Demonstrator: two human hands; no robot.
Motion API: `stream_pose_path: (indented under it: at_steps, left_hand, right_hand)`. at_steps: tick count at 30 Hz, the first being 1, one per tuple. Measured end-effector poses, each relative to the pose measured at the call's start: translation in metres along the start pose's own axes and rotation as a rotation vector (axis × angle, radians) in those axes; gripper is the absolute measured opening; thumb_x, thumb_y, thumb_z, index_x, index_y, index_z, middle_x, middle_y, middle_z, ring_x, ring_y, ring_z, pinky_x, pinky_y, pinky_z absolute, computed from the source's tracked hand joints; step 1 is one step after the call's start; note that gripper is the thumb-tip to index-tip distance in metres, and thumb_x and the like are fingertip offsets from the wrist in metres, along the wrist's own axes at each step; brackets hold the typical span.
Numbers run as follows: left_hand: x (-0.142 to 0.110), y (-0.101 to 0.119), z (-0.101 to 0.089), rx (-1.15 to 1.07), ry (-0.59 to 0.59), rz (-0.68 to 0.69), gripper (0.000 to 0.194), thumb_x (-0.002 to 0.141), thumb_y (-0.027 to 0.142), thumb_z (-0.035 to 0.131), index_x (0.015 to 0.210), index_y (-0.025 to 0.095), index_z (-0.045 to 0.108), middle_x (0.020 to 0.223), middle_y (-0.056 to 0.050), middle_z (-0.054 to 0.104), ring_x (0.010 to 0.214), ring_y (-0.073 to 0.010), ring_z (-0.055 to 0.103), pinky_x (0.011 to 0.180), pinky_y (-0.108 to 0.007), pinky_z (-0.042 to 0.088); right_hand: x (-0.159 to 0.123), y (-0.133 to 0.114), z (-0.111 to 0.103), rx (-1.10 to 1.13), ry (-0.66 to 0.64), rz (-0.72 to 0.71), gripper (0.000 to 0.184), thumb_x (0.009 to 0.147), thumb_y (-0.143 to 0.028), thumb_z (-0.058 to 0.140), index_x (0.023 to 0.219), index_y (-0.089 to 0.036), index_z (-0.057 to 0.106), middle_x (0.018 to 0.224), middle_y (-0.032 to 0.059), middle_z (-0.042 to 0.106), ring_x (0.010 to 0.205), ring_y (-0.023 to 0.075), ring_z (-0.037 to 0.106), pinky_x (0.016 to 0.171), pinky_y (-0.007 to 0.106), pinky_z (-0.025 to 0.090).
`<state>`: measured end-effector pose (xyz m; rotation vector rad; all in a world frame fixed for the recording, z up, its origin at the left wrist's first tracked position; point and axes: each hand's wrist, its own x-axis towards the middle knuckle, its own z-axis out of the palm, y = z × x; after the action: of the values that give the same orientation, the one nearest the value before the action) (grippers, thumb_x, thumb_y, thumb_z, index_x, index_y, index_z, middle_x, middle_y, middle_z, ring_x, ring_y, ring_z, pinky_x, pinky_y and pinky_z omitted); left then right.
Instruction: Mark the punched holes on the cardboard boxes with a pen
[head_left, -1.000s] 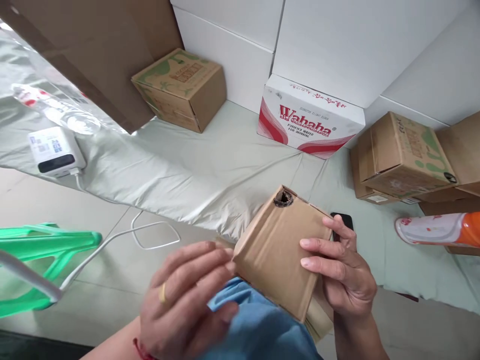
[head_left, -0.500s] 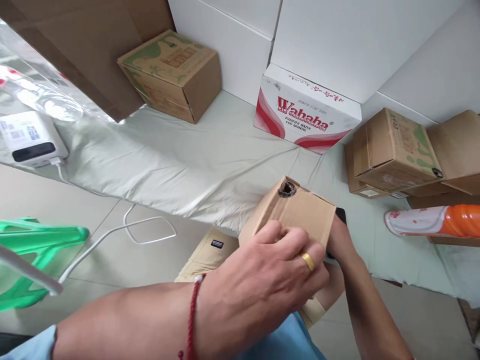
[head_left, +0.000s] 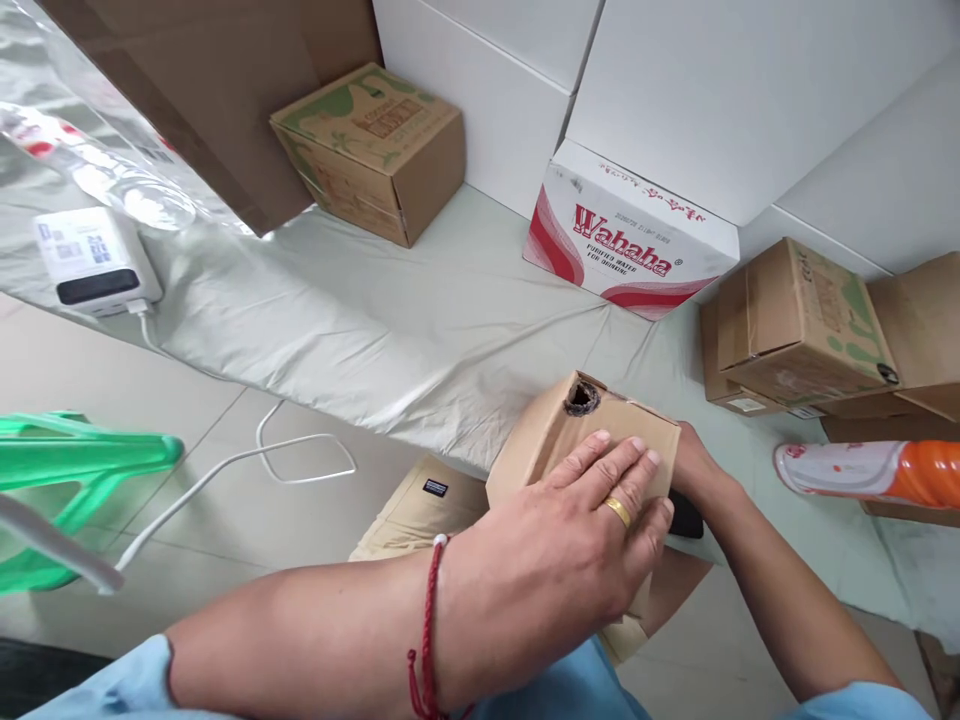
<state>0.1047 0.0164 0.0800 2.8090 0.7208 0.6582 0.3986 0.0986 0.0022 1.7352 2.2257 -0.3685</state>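
Observation:
A brown cardboard box (head_left: 534, 440) is tilted over the front edge of the cloth-covered surface. Near its top corner is a dark, rough-edged hole (head_left: 582, 398). My left hand (head_left: 581, 535), with a gold ring and a red cord bracelet, lies flat on the box's panel, its fingers stretched out. Behind the right side of the box is my right hand (head_left: 696, 465), its fingers hidden by the cardboard. Just below that wrist, a flat black object (head_left: 685, 516) is partly covered.
A Wahaha carton (head_left: 630, 240) and a printed brown box (head_left: 375, 150) stand along the wall. More boxes (head_left: 802, 320) and an orange-and-white bottle (head_left: 874, 470) are to the right. Left are a white device (head_left: 97, 262) with a cable, clear bottles (head_left: 112, 170) and a green plastic frame (head_left: 82, 450).
My left hand's fingers, curled against the panel before, are now straightened flat on it. My right hand shows higher beside the box. The view has shifted slightly.

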Motion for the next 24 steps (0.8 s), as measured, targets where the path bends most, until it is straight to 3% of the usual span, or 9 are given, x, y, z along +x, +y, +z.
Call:
stream_pose_path:
  at_steps: [2,4,7,9,11,13,17,20,24]
  left_hand:
    - [0.001,0.001,0.001,0.005,0.012,-0.017,0.055,0.110,0.034,0.059,0.153,0.000,0.062,0.167,-0.027,0.058,0.157,-0.0376,0.057,0.134,-0.054,0.042]
    - [0.001,0.001,0.002,0.011,0.017,-0.029,0.054,0.111,0.034,0.056,0.151,-0.001,0.063,0.167,-0.026,0.058,0.156,-0.0371,0.058,0.134,-0.053,0.043]
    - [0.002,0.001,0.004,0.027,0.030,-0.034,0.054,0.112,0.030,0.050,0.153,-0.002,0.061,0.165,-0.026,0.059,0.154,-0.0362,0.060,0.132,-0.051,0.045]
    - [0.003,0.001,0.004,0.045,0.045,-0.037,0.054,0.111,0.025,0.048,0.155,-0.005,0.059,0.164,-0.027,0.060,0.153,-0.0365,0.061,0.132,-0.052,0.046]
    - [0.005,0.001,0.005,0.048,0.054,-0.040,0.054,0.111,0.024,0.050,0.154,-0.006,0.059,0.163,-0.028,0.060,0.152,-0.0380,0.062,0.131,-0.053,0.046]
    - [0.007,0.003,0.005,0.029,0.047,-0.045,0.055,0.110,0.027,0.055,0.153,-0.007,0.059,0.163,-0.030,0.060,0.153,-0.0400,0.061,0.131,-0.056,0.045]
    - [0.009,0.007,0.007,-0.010,0.062,-0.097,0.060,0.107,0.036,0.063,0.153,-0.002,0.060,0.166,-0.029,0.057,0.159,-0.0429,0.053,0.134,-0.066,0.040]
    - [0.008,0.007,0.010,-0.010,0.104,-0.149,0.060,0.107,0.039,0.063,0.153,0.001,0.062,0.163,-0.027,0.060,0.160,-0.0444,0.050,0.133,-0.073,0.038]
    - [0.008,0.004,0.012,0.056,0.150,-0.130,0.047,0.110,0.030,0.057,0.146,0.004,0.068,0.155,-0.021,0.067,0.152,-0.0403,0.055,0.130,-0.069,0.043]
  right_hand:
    - [-0.005,0.011,-0.011,-0.084,-0.049,0.054,0.017,0.095,-0.033,0.066,0.102,-0.022,0.077,0.094,0.0106,0.084,0.088,0.0262,0.078,0.071,0.030,0.046]
    - [-0.015,0.026,-0.028,-0.127,0.016,0.164,0.012,0.091,-0.032,0.068,0.095,-0.022,0.074,0.082,0.0103,0.079,0.074,0.0264,0.072,0.065,0.033,0.039]
    - [-0.039,0.038,-0.060,0.160,0.467,0.257,0.011,0.085,-0.031,0.073,0.079,-0.026,0.065,0.066,0.0052,0.065,0.060,0.0220,0.057,0.062,0.037,0.035]
    - [-0.057,0.026,-0.082,0.572,0.783,0.148,0.017,0.088,-0.036,0.075,0.078,-0.030,0.063,0.065,0.0029,0.057,0.057,0.0201,0.049,0.059,0.039,0.036]
    - [-0.071,-0.002,-0.099,0.823,0.875,0.030,0.023,0.098,-0.046,0.069,0.082,-0.033,0.059,0.063,-0.0003,0.047,0.052,0.0181,0.039,0.055,0.038,0.035]
    - [-0.074,-0.040,-0.110,1.112,0.822,-0.145,0.022,0.093,-0.041,0.080,0.082,-0.031,0.064,0.065,-0.0009,0.052,0.049,0.0154,0.041,0.050,0.036,0.036]
    - [-0.049,-0.100,-0.116,1.054,0.558,-0.334,0.007,0.092,-0.026,0.083,0.098,-0.026,0.079,0.081,0.0009,0.074,0.062,0.0143,0.065,0.054,0.027,0.050]
    - [-0.024,-0.117,-0.113,1.084,0.374,-0.362,0.002,0.092,-0.022,0.075,0.090,-0.021,0.076,0.070,-0.0011,0.070,0.057,0.0120,0.062,0.050,0.023,0.047]
    - [-0.015,-0.118,-0.106,1.154,0.410,-0.380,0.010,0.091,-0.019,0.069,0.081,-0.021,0.071,0.060,-0.0048,0.057,0.051,0.0089,0.047,0.046,0.022,0.035]
